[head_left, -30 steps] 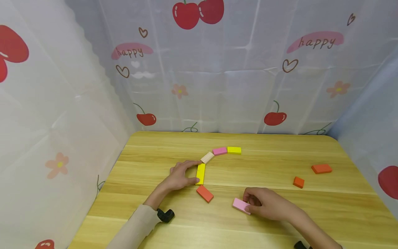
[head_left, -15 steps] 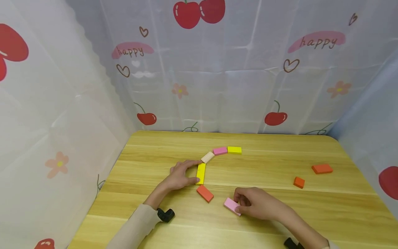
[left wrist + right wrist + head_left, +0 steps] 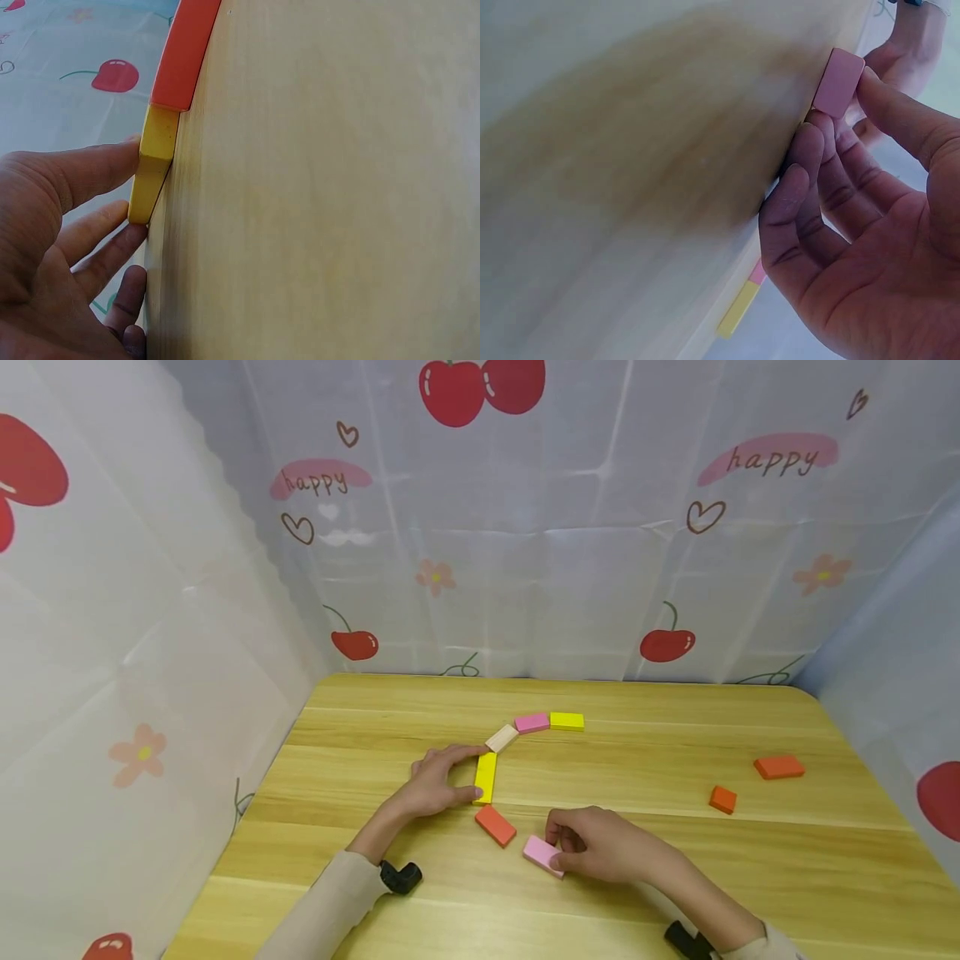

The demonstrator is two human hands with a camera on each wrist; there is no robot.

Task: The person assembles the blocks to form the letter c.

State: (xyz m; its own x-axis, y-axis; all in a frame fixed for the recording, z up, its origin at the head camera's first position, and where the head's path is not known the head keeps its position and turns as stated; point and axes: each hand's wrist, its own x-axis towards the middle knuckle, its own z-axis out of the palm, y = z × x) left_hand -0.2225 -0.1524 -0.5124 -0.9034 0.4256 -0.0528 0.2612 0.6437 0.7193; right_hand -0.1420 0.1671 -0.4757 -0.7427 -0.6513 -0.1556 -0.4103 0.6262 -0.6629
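One left hand point(image 3: 433, 787): from my remote feed, I see thumb and fingers gripping a yellow rectangular block point(image 3: 486, 777), flat on the pale wood-grain counter point(image 3: 637, 752).
One right hand point(image 3: 603, 843): I see it pinching a pale pink rectangular block point(image 3: 537, 850) by its right end, well apart from the other.
Pink block's place: right of and slightly nearer me than a red-orange rectangular block point(image 3: 496, 826), a gap between them.
Curved row: red-orange, gripped yellow, bare-wood block point(image 3: 502, 738), deeper pink block point(image 3: 532, 723), second yellow block point(image 3: 567, 722).
Counter's right: small orange block point(image 3: 723, 800), longer orange block point(image 3: 779, 767).
Backdrop: white sheet point(image 3: 510, 577) printed with cherries, hearts, "happy".
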